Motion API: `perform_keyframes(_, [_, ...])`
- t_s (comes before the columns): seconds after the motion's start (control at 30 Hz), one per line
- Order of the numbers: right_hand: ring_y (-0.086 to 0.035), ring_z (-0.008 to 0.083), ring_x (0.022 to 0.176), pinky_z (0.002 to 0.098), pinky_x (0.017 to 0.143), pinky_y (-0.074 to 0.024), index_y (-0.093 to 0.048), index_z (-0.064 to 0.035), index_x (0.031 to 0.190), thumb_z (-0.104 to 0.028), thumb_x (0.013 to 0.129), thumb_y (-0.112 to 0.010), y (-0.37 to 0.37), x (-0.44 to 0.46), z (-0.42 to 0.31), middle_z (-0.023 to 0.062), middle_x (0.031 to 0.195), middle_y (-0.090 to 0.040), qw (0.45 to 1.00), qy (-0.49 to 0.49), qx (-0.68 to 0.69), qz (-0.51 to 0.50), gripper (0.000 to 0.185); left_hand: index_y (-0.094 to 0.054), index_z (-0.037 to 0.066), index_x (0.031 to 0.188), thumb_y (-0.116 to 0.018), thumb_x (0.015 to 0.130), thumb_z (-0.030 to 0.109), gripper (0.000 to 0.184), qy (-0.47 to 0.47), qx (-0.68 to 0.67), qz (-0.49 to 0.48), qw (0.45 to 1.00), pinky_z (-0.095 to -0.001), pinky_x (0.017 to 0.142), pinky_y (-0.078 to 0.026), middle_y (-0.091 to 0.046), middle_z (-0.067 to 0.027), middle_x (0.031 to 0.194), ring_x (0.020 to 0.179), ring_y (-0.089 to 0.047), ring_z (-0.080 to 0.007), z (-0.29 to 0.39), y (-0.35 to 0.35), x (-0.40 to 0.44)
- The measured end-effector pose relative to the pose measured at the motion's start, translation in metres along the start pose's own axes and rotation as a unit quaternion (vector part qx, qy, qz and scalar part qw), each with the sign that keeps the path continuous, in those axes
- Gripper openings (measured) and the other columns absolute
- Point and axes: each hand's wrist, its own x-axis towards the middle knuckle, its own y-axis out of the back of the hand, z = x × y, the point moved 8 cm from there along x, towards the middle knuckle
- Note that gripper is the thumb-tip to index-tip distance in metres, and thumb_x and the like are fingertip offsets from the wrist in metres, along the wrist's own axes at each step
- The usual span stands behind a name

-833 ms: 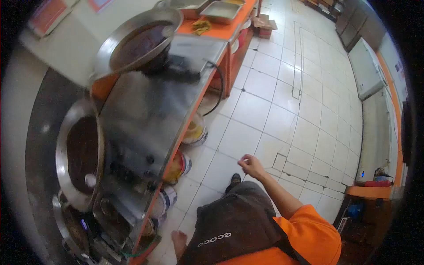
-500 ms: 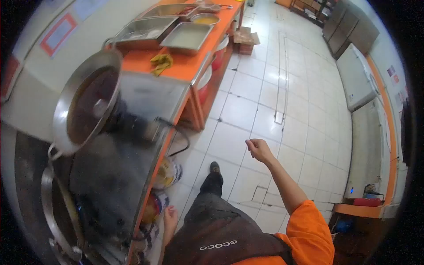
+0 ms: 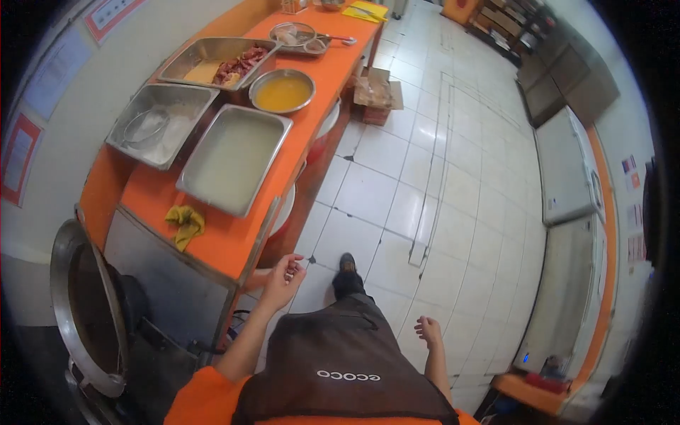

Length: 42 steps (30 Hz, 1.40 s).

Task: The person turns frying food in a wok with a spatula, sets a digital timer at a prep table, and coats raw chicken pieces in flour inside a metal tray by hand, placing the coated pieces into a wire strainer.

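My left hand [image 3: 283, 280] is raised beside the near corner of the orange counter [image 3: 227, 244], its fingers loosely bent and apart, with nothing seen in them. Low on the right, my right hand [image 3: 428, 331] hangs over the tiled floor, fingers slightly curled and apart, empty. Nearest the left hand on the counter are a crumpled yellow cloth [image 3: 185, 225] and a steel tray [image 3: 268, 168] of cloudy pale liquid. Behind that tray stands a metal bowl [image 3: 283, 110] of yellow liquid. A pan [image 3: 117, 127] holds white powder and a wire sieve [image 3: 145, 127].
Farther along are a deep tray [image 3: 177, 65] with raw meat and a strainer [image 3: 294, 32]. A large wok [image 3: 60, 304] stands at the lower left. An open cardboard box [image 3: 375, 95] sits on the white tiles [image 3: 361, 191]. White chest freezers [image 3: 567, 170] line the right wall.
I have moved forward along the counter, and the wok has slid back in view. My left hand has risen; my right hand has swung down and back. Neither has taken hold of anything.
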Motion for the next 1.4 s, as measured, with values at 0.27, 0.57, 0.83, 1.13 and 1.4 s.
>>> perform_keyframes(0.27, [-0.064,0.0155,0.069,0.0303,0.064,-0.0506,-0.067,0.0045,0.102,-0.025,0.096,-0.058,-0.024,0.208,-0.423,0.0098,0.082,-0.07,0.946,0.286,-0.149,-0.025,0.031,-0.053,0.002,0.123,-0.064,0.093,0.007,0.032,-0.025,-0.009,0.098,0.995,-0.0235,0.074,-0.047,-0.06,-0.0014,0.094,0.086,-0.058,-0.0086,0.097,0.012,0.221])
perform_keyframes(0.57, [-0.067,0.0228,0.084,0.0326,0.078,-0.0524,-0.067,0.0023,0.103,-0.017,0.095,-0.058,-0.189,0.163,-0.974,0.0149,0.094,-0.069,0.807,0.563,-0.054,-0.17,0.023,-0.058,-0.001,0.117,-0.063,0.09,0.003,0.027,-0.081,-0.052,0.289,0.953,-0.0276,0.083,-0.047,-0.061,-0.0045,0.097,0.092,-0.058,-0.0121,0.134,0.105,0.401])
perform_keyframes(0.83, [-0.066,0.0379,0.103,0.0423,0.09,-0.0492,-0.07,-0.0009,0.103,-0.02,0.089,-0.05,-0.456,0.251,-1.194,0.0235,0.105,-0.07,0.731,0.66,-0.169,-0.045,0.031,-0.06,0.001,0.114,-0.067,0.086,0.003,0.029,-0.077,0.031,0.306,0.948,-0.0297,0.082,-0.049,-0.063,-0.007,0.096,0.089,-0.061,-0.0159,0.199,0.133,0.557])
perform_keyframes(1.13, [-0.066,0.0277,0.076,0.0372,0.067,-0.0489,-0.064,0.0024,0.09,-0.011,0.089,-0.057,-0.413,0.226,-1.177,0.0184,0.082,-0.067,0.682,0.687,-0.145,-0.204,0.015,-0.059,-0.001,0.116,-0.063,0.092,0.009,0.027,0.167,0.208,0.607,0.749,-0.0393,0.091,-0.047,-0.062,-0.0159,0.109,0.103,-0.06,-0.0288,0.163,0.142,0.531])
perform_keyframes(1.4, [-0.068,0.031,0.096,0.0434,0.087,-0.0527,-0.057,0.0008,0.12,-0.019,0.092,-0.059,-0.408,0.21,-0.974,0.0192,0.104,-0.069,0.562,0.355,-0.349,-0.66,0.035,-0.049,-0.005,0.129,-0.044,0.102,0.033,0.047,0.343,-0.038,0.744,0.572,-0.0443,0.105,-0.036,-0.053,-0.0203,0.129,0.121,-0.05,-0.0328,0.036,0.043,0.453])
